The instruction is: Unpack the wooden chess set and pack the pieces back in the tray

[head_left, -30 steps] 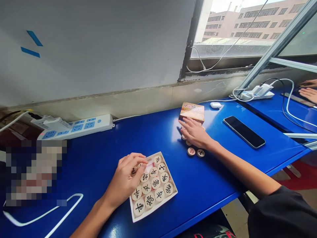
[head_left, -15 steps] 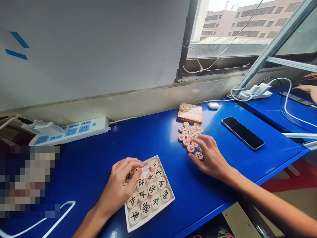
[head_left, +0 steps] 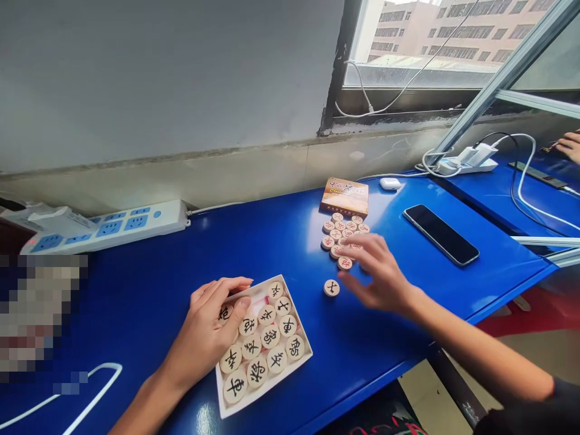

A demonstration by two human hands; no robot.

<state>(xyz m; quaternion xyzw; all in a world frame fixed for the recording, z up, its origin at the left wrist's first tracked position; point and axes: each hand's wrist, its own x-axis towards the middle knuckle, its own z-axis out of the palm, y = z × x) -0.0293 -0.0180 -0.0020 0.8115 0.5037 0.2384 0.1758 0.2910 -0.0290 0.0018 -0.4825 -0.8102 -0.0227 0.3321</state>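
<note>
Low in the middle sits an open white box [head_left: 264,395] holding several round xiangqi pieces with black characters, such as one piece [head_left: 235,386] in its near corner. My left hand [head_left: 211,323] is closed on the box's far left corner, thumb inside the rim and fingers along the outer side, partly covering a piece. My right hand [head_left: 378,272] is open with fingers apart over a cluster of red-character pieces [head_left: 345,263], hiding some of them. A lone black-character piece [head_left: 331,288] lies on the blue table, just left of that hand's fingertips and apart from the cluster.
A printed orange-brown box lid [head_left: 345,196] rests behind the red pieces. Right of it are a white earbud case [head_left: 390,183] and a black phone [head_left: 441,234]. Power strips [head_left: 109,226] with cables stand along the wall. Another person's hand [head_left: 570,146] shows at far right.
The black-character piece has moved away from the cluster toward the white box. My right hand has come off it, fingers lifted. My left hand stays on the box; the view has shifted slightly.
</note>
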